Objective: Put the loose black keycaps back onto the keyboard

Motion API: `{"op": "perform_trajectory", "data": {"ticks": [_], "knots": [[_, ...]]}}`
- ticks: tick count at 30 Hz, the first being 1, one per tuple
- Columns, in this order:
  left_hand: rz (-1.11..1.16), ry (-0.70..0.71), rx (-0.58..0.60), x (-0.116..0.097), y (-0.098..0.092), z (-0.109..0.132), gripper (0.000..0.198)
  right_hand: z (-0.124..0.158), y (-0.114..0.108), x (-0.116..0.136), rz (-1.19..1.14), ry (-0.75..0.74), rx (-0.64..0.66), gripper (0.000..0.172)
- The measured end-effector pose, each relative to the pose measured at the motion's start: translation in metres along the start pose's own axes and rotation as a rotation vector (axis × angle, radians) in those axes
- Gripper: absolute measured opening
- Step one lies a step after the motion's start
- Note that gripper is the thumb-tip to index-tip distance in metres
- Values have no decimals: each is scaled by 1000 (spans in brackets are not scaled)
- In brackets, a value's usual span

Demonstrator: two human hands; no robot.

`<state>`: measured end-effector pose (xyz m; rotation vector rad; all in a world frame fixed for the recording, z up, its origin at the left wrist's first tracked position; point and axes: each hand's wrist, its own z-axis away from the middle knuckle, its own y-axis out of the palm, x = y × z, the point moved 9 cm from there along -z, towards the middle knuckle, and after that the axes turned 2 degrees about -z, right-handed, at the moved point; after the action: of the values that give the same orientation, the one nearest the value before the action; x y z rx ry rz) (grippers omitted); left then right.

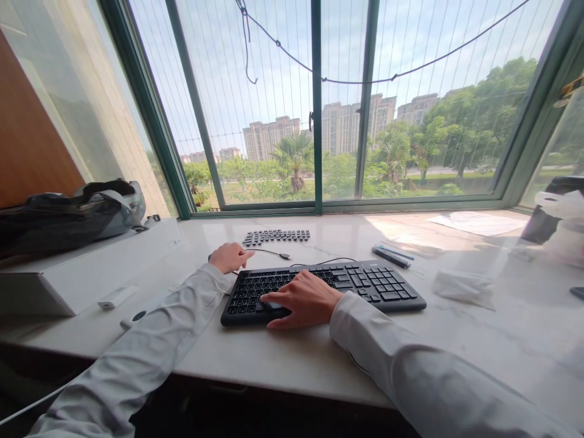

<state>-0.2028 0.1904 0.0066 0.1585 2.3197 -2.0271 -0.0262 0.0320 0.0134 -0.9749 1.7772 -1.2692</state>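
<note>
A black keyboard lies on the pale worktop, its left-hand part without keycaps and its number pad on the right still capped. My right hand rests over the middle of the keyboard, index finger stretched to the lower left keys and thumb apart below it. Beyond the keyboard's upper left corner is my left hand, fingers partly stretched to the right, with nothing visible in them. Loose black keycaps lie in rows just past it. A cable with a USB plug lies beside its fingertips.
Dark slim tools and a clear plastic bag lie right of the keyboard. A white box with a dark bag on it stands at left. Paper sheets lie near the window. The worktop's front edge runs below my arms.
</note>
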Motion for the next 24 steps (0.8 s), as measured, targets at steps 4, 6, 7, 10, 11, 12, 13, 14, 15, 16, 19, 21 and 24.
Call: {"op": "perform_trajectory", "data": {"ticks": [4, 6, 7, 10, 11, 12, 13, 14, 15, 16, 19, 21, 24], "knots": [[-82, -35, -138, 7, -13, -9, 59, 2, -1, -2, -21, 6, -8, 61], [-131, -7, -160, 5, -14, -21, 54, 2, -1, -4, -19, 15, -18, 59], [-154, 15, -162, 3, -12, -29, 51, 2, -1, -4, -14, 18, -23, 58], [-213, 95, -140, -6, -3, -56, 40, 3, -1, -4, 8, 17, -46, 52], [-223, 115, -133, -9, 1, -64, 37, 3, -1, -4, 17, 15, -54, 50], [-231, 132, -127, -12, 5, -72, 34, 3, -1, -4, 27, 14, -62, 49], [-237, 142, -121, -15, 8, -79, 32, 3, -1, -4, 36, 12, -68, 48], [-244, 150, -115, -17, 12, -86, 30, 3, -1, -4, 43, 12, -75, 47], [-251, 156, -110, -18, 15, -91, 29, 3, -1, -4, 50, 12, -82, 46], [-257, 159, -107, -20, 18, -96, 29, 3, -2, -4, 55, 12, -88, 45], [-266, 155, -102, -22, 24, -105, 27, 3, -2, -2, 62, -4, -95, 41], [-265, 147, -100, -22, 26, -108, 25, 2, -3, 0, 63, -20, -91, 38], [-257, 134, -108, -23, 25, -106, 24, 2, -3, 2, 53, -29, -86, 37]]}}
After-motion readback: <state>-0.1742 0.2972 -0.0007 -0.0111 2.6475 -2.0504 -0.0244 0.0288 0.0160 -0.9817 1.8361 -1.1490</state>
